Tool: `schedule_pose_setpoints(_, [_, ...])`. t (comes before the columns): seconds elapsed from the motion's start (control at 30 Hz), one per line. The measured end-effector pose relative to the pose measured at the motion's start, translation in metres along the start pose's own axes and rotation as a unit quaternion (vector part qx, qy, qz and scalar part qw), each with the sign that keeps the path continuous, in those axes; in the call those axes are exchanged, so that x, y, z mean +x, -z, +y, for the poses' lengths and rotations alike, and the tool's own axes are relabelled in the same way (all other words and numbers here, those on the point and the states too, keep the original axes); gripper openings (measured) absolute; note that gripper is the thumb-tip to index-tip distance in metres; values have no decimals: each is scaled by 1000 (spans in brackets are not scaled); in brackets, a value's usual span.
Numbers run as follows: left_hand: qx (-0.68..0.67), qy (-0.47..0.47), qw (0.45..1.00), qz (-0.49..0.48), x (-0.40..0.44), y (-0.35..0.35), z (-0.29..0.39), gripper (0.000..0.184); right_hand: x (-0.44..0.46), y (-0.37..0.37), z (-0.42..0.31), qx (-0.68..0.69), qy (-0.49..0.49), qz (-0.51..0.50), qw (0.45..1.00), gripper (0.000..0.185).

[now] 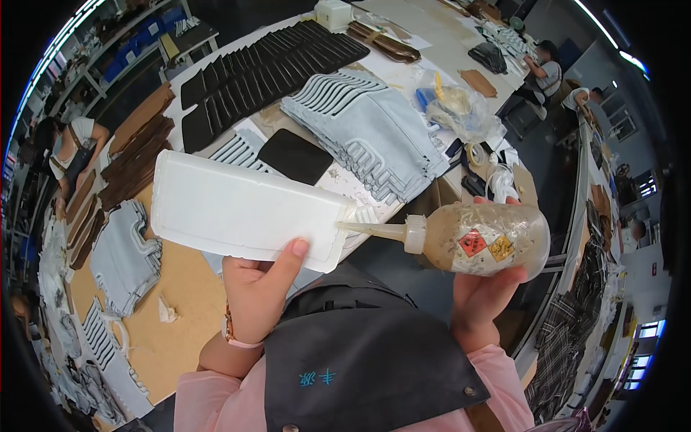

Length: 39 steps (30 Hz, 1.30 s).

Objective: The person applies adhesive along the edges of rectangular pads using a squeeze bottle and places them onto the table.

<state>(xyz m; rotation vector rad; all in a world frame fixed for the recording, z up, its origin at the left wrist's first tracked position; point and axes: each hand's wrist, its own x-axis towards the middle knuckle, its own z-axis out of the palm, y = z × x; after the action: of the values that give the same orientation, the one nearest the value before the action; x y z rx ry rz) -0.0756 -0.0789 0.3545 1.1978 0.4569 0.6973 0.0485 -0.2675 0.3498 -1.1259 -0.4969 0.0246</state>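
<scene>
My left hand grips a long white panel by its near edge, thumb on top and the other fingers hidden beneath. In my right hand lies a cloudy squeeze bottle with hazard labels, tipped on its side. Its tapered nozzle points left, and the tip meets or hovers just over the panel's right end; I cannot tell which. Behind the panel lie a dark rectangular piece and a stack of light blue-grey cut pieces.
Rows of black pieces cover the table's far side. Brown pieces and more blue-grey pieces lie at the left. Plastic bags and a tape roll sit at the right. Other people work at left and far right.
</scene>
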Motion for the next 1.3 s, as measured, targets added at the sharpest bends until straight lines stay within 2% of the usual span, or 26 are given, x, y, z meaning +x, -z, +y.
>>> schedule_pose_setpoints(0.23, [4,2,1000,6,2,2,-1,18,-8,-8,-5,-17,-67,-17,997,99])
schedule_pose_setpoints(0.47, [10,15,1000,5,8,4,-5,18,-14,-7,-1,-43,-63,-26,997,105])
schedule_pose_setpoints(0.53, [22,31,999,7,10,4,-6,18,-13,-10,-2,-22,-81,-10,996,104])
schedule_pose_setpoints(0.63, [6,26,1000,-8,19,3,-13,20,-10,-2,6,68,-129,-47,988,97])
schedule_pose_setpoints(0.67, [-8,34,999,-12,24,3,-20,21,-9,4,9,70,-130,-86,985,86])
schedule_pose_setpoints(0.77, [-24,61,997,-43,54,5,-53,25,-10,27,24,191,-195,81,959,74])
schedule_pose_setpoints(0.8, [-15,77,995,-61,65,5,-66,26,-6,35,23,288,-201,165,921,56])
schedule_pose_setpoints(0.9, [50,111,988,-94,90,-4,-115,27,0,88,27,332,-207,164,905,50])
schedule_pose_setpoints(1.03, [112,189,967,-129,128,-24,-190,23,10,124,22,324,-179,254,894,44])
schedule_pose_setpoints(1.13, [55,281,944,-163,153,-60,-235,18,21,153,20,331,-164,286,884,43])
schedule_pose_setpoints(1.23, [44,297,937,-181,181,-95,-282,17,31,176,13,323,-144,290,889,44])
schedule_pose_setpoints(1.27, [68,271,943,-183,191,-102,-304,15,33,182,11,318,-139,291,892,44])
schedule_pose_setpoints(1.3, [72,307,932,-178,198,-111,-321,16,36,188,10,315,-131,298,892,45])
